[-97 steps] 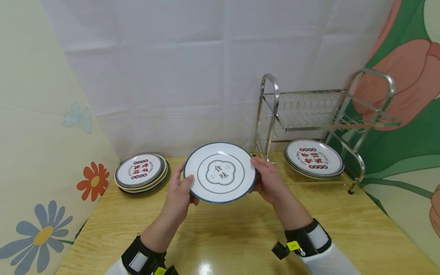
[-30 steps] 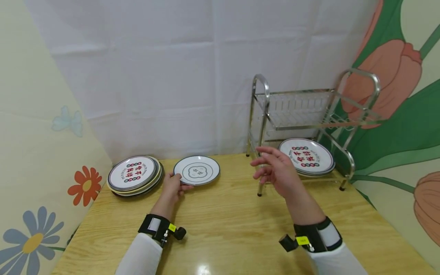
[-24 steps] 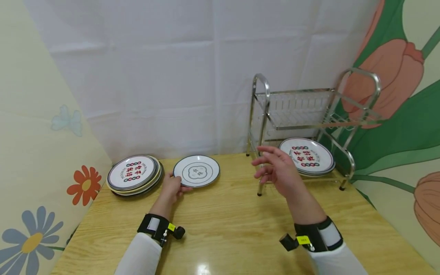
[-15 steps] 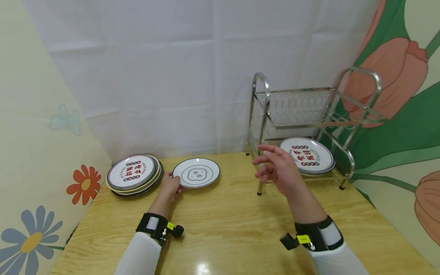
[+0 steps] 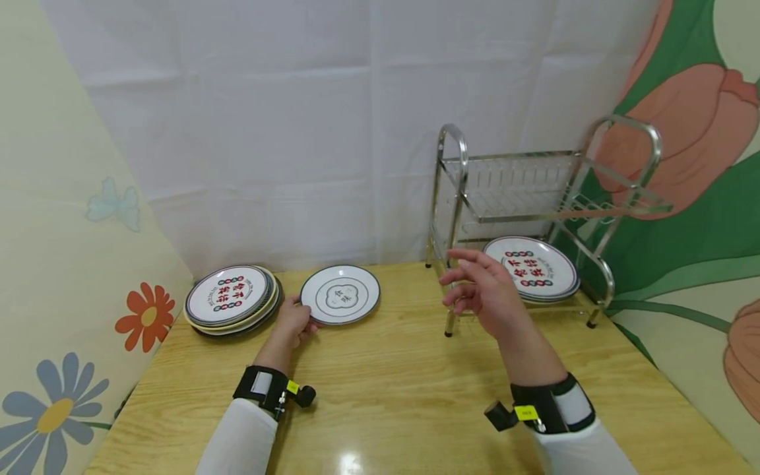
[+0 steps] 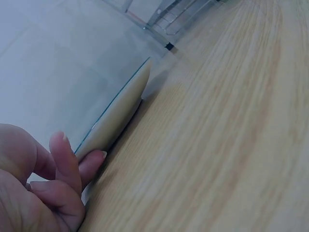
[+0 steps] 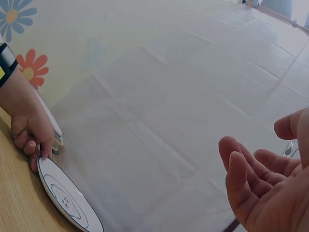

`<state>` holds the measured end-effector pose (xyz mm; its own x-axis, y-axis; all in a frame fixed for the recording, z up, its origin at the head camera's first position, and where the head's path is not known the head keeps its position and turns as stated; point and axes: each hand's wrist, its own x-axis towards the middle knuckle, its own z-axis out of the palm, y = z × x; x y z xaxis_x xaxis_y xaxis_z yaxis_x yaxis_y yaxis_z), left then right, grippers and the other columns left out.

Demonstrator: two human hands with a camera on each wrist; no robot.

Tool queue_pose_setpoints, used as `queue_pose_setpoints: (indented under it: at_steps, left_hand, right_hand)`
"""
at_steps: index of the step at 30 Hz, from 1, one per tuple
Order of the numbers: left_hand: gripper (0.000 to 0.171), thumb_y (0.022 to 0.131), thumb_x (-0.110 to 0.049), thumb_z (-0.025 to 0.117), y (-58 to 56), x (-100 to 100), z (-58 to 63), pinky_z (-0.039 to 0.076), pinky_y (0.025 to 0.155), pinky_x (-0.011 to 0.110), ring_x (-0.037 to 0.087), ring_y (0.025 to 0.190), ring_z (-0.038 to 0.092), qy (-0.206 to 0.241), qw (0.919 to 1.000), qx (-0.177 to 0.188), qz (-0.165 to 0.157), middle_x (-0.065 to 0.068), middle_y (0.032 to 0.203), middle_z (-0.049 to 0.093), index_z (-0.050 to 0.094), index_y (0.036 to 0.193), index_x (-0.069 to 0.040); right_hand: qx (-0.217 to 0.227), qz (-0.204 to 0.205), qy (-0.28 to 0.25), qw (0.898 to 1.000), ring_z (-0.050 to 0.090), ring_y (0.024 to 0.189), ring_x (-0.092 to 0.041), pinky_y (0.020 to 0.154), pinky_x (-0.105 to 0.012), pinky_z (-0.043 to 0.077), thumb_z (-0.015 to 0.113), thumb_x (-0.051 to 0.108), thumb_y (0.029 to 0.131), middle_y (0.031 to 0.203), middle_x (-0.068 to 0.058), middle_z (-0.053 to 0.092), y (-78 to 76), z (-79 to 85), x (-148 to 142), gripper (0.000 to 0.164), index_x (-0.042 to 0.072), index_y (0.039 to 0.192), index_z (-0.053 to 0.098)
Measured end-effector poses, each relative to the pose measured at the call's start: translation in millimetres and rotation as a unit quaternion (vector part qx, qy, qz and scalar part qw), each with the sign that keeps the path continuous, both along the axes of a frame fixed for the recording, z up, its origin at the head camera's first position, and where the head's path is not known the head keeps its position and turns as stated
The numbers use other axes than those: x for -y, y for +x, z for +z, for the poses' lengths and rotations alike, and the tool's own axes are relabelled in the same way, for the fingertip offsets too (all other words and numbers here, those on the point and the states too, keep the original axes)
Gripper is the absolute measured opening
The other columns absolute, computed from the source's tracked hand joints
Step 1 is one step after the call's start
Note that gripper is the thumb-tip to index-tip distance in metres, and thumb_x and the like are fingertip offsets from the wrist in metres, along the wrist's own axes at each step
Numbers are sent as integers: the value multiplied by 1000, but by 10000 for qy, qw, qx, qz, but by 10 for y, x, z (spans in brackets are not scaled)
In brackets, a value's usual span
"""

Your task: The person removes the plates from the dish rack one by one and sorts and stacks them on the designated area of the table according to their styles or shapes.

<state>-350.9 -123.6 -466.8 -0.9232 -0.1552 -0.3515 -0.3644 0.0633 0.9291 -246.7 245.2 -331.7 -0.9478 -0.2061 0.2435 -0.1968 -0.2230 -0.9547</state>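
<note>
Blue-rimmed plate (image 5: 340,295) sits low over the wooden table (image 5: 380,402), between the left plate stack (image 5: 228,297) and the metal rack (image 5: 515,218); whether its whole base touches the wood cannot be told. Left hand (image 5: 292,322) pinches the plate's near-left rim, thumb on top, at least one fingertip under it; the remaining fingers lie partly out of sight below the rim in the head view. Right hand (image 5: 483,290) holds nothing, fingers loosely bent and slightly apart, in front of the rack's left end; it covers part of the rack's lower level and the near-left edge of the rack plates (image 5: 537,270). How many plates make up either pile is hard to count, the lower ones showing only as rims. Right wrist view: blue-rimmed plate cut off at the bottom, right hand cut off at the right edge, left stack mostly behind the left hand. Left wrist view: rack cropped to a small portion at the top. Writing: blue-rimmed plate bears dark characters inside a flower-shaped outline, too small to read surely; top plates of both piles carry large red Chinese characters, with curved fine print illegible. Yellow tag (image 5: 525,413) on the right wrist strap (image 5: 572,404): lettering unreadable.
</note>
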Motion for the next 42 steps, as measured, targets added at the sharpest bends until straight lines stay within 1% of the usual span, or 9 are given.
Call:
queue_pose_setpoints:
  at_steps: [8,16,19,22,24,30,36,39,42]
  left_hand:
    - [64,98,-6,38,-12,-42,-34,36,42,23,12,45,54,-657,9976,-75,-203,8,67,68,21,159,-7]
    - [68,102,-22,44,34,9,12,37,42,25,12,44,55,-640,9976,-147,-196,4,63,66,15,163,-11]
    - [69,103,-30,49,127,67,101,40,44,26,13,44,56,-848,9958,-302,-135,3,64,65,17,162,-13]
    - [65,105,-32,50,256,119,252,42,46,27,15,47,59,-944,9933,-599,-300,5,70,67,22,161,-14]
    - [63,105,-31,51,353,140,390,44,48,27,16,51,63,-899,9912,-846,-478,9,79,70,25,160,-15]
    - [58,105,-27,50,704,197,693,49,55,28,18,65,70,-576,9870,-1321,-708,10,96,73,30,159,-21]
    - [54,106,-25,49,992,253,705,50,56,31,18,72,72,-635,9824,-1488,-928,8,97,73,32,157,-20]
    - [53,106,-26,51,1096,274,694,50,56,31,18,73,72,-705,9813,-1498,-984,9,99,74,33,155,-20]
    - [53,105,-26,52,1195,290,677,50,55,31,20,72,72,-723,9804,-1538,-1002,11,98,73,35,155,-19]
  right_hand:
    - [4,-63,-53,10000,71,65,-12,53,-24,55,49,25,109,87,2,76,19,5,-20,22,21,127,61]
    - [-255,-147,-12,9996,72,64,-14,53,-26,56,50,23,109,85,0,75,59,63,-53,21,19,126,63]
    - [-564,-351,327,9973,72,65,-13,54,-27,56,50,24,109,86,2,75,109,124,-124,21,18,123,65]
    - [-874,-790,1187,9859,72,67,-13,56,-28,57,50,26,109,85,4,74,148,213,-272,20,16,119,65]
    - [-963,-1184,2087,9660,72,68,-15,58,-31,58,51,29,109,85,4,73,133,280,-412,24,13,119,65]
    - [-353,-1668,4573,8728,69,74,-17,64,-35,56,48,44,107,100,-16,71,-187,374,-942,51,1,134,58]
    - [-64,-1805,6099,7717,68,96,-39,76,-52,53,43,44,107,125,-34,61,-654,230,-1485,62,-5,143,49]
    - [46,-2044,6514,7306,57,113,-53,90,-63,48,45,39,107,131,-39,54,-826,167,-1656,61,-12,140,49]
    - [166,-2224,6823,6962,53,116,-59,96,-66,46,47,34,105,130,-42,53,-946,86,-1790,58,-18,130,53]
